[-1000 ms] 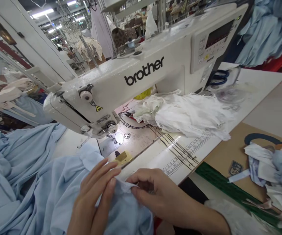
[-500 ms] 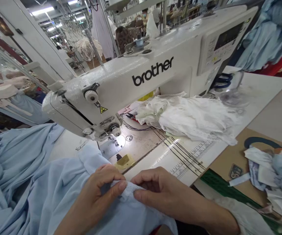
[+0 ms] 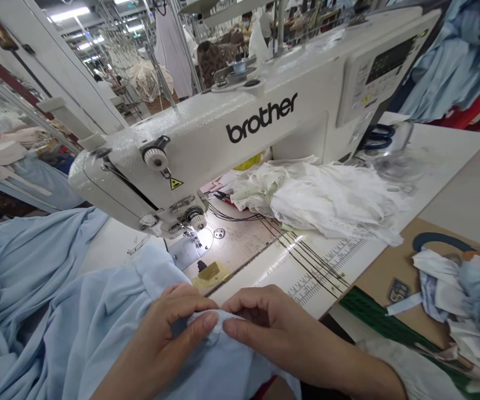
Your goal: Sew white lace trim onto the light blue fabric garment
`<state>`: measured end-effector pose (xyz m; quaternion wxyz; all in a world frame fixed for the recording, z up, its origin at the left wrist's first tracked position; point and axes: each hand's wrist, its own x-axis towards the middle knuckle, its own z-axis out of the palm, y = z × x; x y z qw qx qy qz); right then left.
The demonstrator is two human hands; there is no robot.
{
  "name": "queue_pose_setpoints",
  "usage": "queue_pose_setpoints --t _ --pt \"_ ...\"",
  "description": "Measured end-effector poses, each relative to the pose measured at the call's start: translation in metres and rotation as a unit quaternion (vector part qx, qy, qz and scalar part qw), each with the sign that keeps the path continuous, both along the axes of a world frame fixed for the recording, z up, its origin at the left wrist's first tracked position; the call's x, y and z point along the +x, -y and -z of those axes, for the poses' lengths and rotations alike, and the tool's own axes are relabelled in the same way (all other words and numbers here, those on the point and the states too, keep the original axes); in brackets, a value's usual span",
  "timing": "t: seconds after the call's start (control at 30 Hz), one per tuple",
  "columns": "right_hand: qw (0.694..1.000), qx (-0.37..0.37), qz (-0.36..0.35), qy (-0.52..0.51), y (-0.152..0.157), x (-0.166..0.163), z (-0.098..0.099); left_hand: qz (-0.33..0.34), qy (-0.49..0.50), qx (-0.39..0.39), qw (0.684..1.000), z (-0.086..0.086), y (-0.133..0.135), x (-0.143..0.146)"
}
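Light blue fabric (image 3: 110,311) spreads over the left of the sewing table and down toward my lap. My left hand (image 3: 177,328) pinches its edge between thumb and fingers. Close beside it, my right hand (image 3: 265,328) grips the same edge, the two thumbs almost meeting. The fingertips behind the cloth are partly hidden. Just beyond my hands stands a white Brother sewing machine (image 3: 206,133), its lit presser foot (image 3: 196,240) over the needle plate (image 3: 185,253). No cloth lies under the foot.
White lace-edged fabric (image 3: 323,194) is heaped under the machine arm, with snips (image 3: 223,197) beside it. Blue-handled scissors (image 3: 377,139) lie at the back right. A cardboard box (image 3: 423,289) with fabric scraps (image 3: 473,294) stands at right. People work in the background.
My thumbs have drawn slightly closer together along the fabric edge, the right one shifting a little left. Both hands keep their hold. The camera view has shifted very slightly.
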<state>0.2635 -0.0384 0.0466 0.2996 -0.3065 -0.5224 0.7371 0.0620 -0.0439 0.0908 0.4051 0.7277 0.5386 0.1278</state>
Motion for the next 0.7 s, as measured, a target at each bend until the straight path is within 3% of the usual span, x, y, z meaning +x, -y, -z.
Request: queue_pose_setpoints --t 0.3,0.53,0.6,0.7 --pt "0.984 0.137 0.056 0.1 0.002 -0.005 0.001 0.003 -0.05 0.027 0.998 0.0 0.002 0.003" --pt "0.977 0.157 0.051 0.134 0.006 -0.006 0.002 -0.034 -0.054 0.023 0.998 0.006 0.013 -0.004" --pt "0.96 0.215 0.021 0.18 0.005 -0.005 -0.001 -0.036 -0.052 0.008 0.998 0.007 0.017 -0.015" --pt "0.909 0.347 -0.047 0.228 -0.006 -0.017 -0.01 -0.05 -0.055 -0.01 0.997 0.0 0.021 -0.048"
